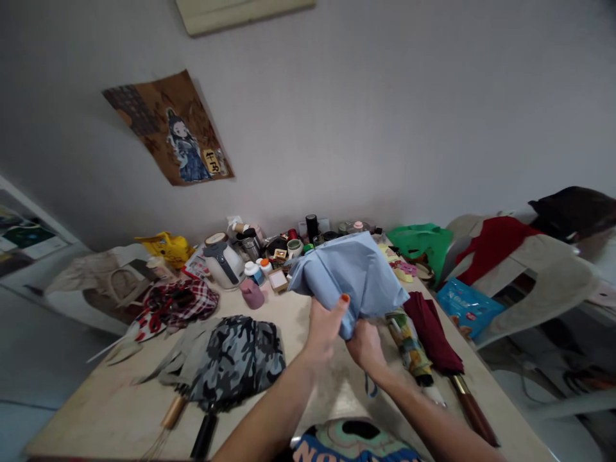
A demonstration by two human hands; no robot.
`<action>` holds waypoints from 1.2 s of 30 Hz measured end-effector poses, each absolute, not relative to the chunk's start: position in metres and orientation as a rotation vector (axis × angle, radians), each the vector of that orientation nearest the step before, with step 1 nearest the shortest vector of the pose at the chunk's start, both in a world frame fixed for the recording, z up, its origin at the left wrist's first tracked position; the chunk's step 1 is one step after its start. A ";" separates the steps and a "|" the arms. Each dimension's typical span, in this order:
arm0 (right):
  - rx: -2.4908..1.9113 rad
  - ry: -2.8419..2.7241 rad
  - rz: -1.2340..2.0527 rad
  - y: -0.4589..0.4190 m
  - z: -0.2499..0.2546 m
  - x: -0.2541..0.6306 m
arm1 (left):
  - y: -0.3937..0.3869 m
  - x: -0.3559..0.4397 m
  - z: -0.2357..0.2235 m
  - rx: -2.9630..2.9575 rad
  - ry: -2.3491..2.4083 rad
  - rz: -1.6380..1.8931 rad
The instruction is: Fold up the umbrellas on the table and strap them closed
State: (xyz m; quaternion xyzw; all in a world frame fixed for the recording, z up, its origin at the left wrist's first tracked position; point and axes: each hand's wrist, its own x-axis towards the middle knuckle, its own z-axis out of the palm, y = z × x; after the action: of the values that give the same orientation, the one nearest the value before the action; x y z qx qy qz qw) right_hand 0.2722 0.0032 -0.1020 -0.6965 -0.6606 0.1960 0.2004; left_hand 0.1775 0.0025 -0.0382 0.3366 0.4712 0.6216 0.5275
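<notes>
A light blue folding umbrella (353,269), its cloth loose and partly spread, is held up over the middle of the table. My left hand (325,324) grips its cloth from the left side, thumb lying across the folds. Lower down, my right hand (366,343) is closed around the gathered narrow end, and a blue wrist strap (370,386) dangles below it. Left of my arms lie a grey camouflage umbrella (238,359) and a plain grey umbrella (185,356). To the right are a patterned folded umbrella (409,343) and a dark red umbrella (436,330) with a wooden handle.
Along the wall stand a kettle (224,263), a pink cup (252,294), a white bottle (254,273) and several jars. A green bag (421,247) and a blue snack packet (468,307) are at the right. Checked cloth (180,301) lies at the left. Chairs flank the table (96,404).
</notes>
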 end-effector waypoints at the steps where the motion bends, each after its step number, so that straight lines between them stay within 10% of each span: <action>1: -1.905 -1.875 0.564 -0.001 -0.100 0.268 | 0.011 0.175 -0.039 0.741 1.095 1.479; 19: -1.512 -1.939 0.765 -0.036 -0.086 0.261 | 0.030 0.122 -0.020 0.397 0.741 1.515; 36: -1.486 -1.631 1.421 -0.046 -0.073 0.264 | 0.042 0.100 -0.038 1.245 1.154 1.876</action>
State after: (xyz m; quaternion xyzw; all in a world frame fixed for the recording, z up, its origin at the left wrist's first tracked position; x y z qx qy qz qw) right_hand 0.2635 -0.0459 -0.0726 -0.5474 -0.6009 0.5234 0.2556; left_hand 0.0996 0.0419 -0.0381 0.4691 0.4351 0.7071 0.3010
